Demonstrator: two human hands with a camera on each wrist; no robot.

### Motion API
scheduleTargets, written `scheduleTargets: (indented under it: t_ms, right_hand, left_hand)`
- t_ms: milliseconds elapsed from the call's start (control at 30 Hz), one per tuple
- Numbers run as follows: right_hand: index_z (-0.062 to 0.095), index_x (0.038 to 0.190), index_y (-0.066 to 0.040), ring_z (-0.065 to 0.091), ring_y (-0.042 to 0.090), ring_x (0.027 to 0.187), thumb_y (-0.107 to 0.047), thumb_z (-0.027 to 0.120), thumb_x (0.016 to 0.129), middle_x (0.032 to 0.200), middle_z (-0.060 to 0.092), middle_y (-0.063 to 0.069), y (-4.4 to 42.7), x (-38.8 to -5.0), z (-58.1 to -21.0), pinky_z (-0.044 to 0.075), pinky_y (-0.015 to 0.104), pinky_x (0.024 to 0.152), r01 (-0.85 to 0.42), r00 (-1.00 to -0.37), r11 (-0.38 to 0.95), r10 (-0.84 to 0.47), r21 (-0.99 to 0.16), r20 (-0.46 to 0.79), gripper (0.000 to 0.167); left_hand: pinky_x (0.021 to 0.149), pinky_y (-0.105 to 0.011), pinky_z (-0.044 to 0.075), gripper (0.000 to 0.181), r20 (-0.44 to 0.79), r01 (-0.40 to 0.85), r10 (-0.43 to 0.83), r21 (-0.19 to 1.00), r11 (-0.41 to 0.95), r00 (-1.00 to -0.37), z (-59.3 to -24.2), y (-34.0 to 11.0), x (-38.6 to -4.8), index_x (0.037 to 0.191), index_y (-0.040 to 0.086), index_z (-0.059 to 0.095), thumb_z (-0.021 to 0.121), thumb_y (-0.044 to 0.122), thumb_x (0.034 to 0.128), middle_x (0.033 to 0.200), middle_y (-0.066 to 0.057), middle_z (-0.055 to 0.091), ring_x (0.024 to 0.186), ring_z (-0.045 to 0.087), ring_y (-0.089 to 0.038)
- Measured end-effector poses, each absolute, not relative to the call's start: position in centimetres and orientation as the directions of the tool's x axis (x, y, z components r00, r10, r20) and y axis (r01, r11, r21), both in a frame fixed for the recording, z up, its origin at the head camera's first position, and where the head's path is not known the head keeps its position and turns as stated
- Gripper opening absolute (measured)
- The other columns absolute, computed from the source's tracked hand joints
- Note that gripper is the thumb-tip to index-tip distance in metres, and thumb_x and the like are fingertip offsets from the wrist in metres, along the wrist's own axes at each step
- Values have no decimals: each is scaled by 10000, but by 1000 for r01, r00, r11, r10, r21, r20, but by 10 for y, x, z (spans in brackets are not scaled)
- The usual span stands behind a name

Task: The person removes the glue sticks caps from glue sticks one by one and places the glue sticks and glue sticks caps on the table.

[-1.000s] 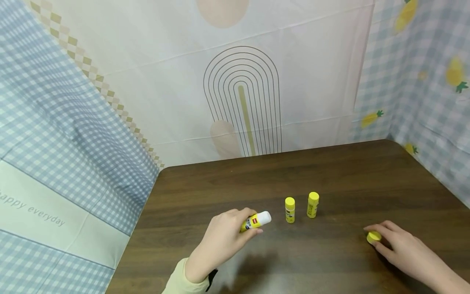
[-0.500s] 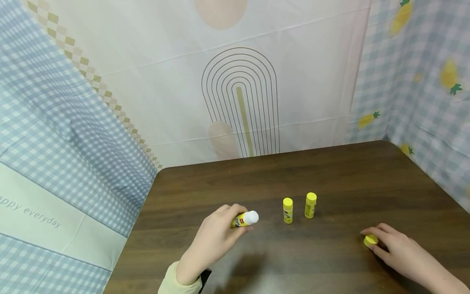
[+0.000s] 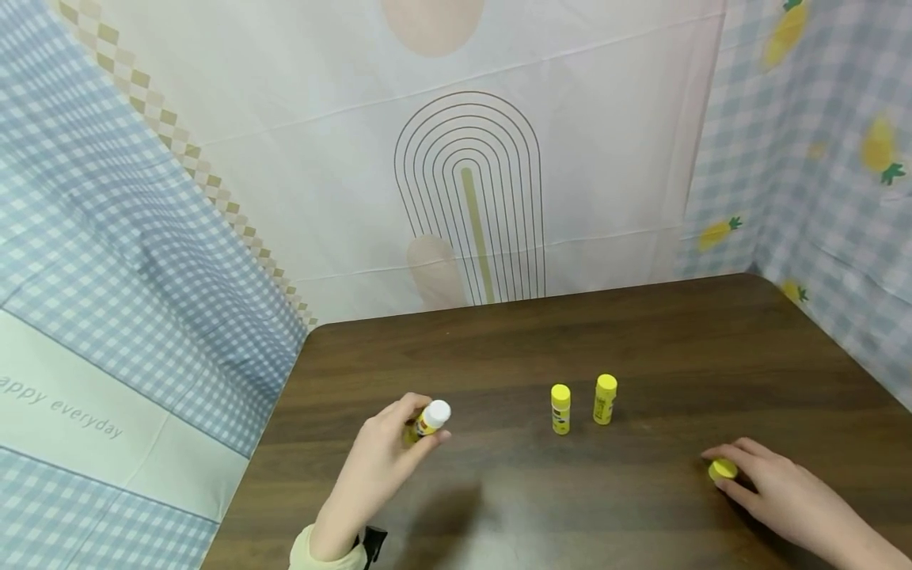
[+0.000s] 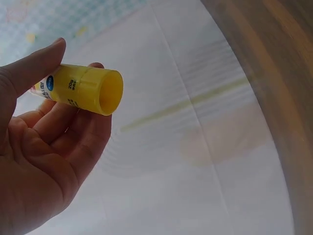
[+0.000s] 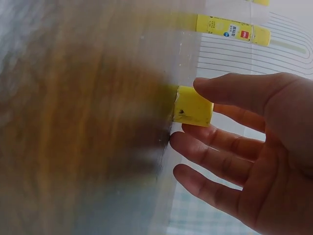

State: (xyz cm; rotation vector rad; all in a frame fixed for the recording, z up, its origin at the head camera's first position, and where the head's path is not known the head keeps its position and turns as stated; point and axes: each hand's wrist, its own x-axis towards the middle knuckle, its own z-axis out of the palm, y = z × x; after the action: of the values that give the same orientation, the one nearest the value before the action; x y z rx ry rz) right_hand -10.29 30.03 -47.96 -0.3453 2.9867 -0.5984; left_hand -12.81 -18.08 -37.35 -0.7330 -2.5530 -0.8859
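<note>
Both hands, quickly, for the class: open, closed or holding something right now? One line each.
Left hand: holding the glue stick, white end up.
Right hand: holding the yellow cap on the table.

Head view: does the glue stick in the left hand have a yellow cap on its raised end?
No, the glue stick in the left hand shows a bare white end.

Table (image 3: 442, 356) — dark brown wood grain, rounded far corners.
On top: one yellow glue stick (image 3: 560, 412), upright; a second glue stick (image 3: 605, 401), likewise upright, near it, slightly farther back to the right; one short yellow cap (image 3: 723, 469) — well apart, farther right.
</note>
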Motion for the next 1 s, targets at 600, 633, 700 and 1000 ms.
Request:
scheduleTargets:
  t_ms: [600, 633, 700, 1000]
  right_hand:
    - [674, 1208, -42, 675, 283, 866, -240, 735, 922, 1078, 649, 98, 301, -104, -480, 542, 514, 675, -178, -974, 909, -217, -377, -62, 353]
    - [673, 1208, -40, 676, 293, 870, -243, 734, 924, 1079, 649, 102, 301, -104, -480, 542, 520, 677, -179, -974, 909, -218, -375, -63, 355]
    - [674, 1210, -44, 677, 286, 867, -244, 738, 920, 1077, 651, 97, 301, -103, -480, 543, 514, 679, -179, -974, 909, -216, -377, -59, 359]
    - [657, 1247, -48, 666, 229, 828, -233, 766, 892, 1056, 647, 65, 303, -99, -481, 545, 478, 653, -193, -972, 906, -228, -376, -50, 415]
  left_hand:
    - [843, -321, 572, 281, 220, 217, 75, 744, 631, -973, -426, -263, -126, 1093, 124, 631, 797, 176, 873, 1136, -47, 740, 990, 727, -199]
    - [837, -318, 573, 278, 207, 205, 72, 753, 625, -976, -429, -265, -126, 1089, 120, 632, 796, 180, 874, 1134, -59, 741, 984, 728, -200]
    - [832, -323, 575, 271, 181, 183, 68, 762, 622, -981, -434, -268, -125, 1080, 111, 632, 796, 178, 874, 1133, -84, 739, 975, 729, -201]
    - [843, -367, 574, 256, 15, 39, 43, 766, 642, -999, -449, -285, -118, 1043, 122, 613, 797, 148, 869, 1113, -93, 740, 977, 725, -234]
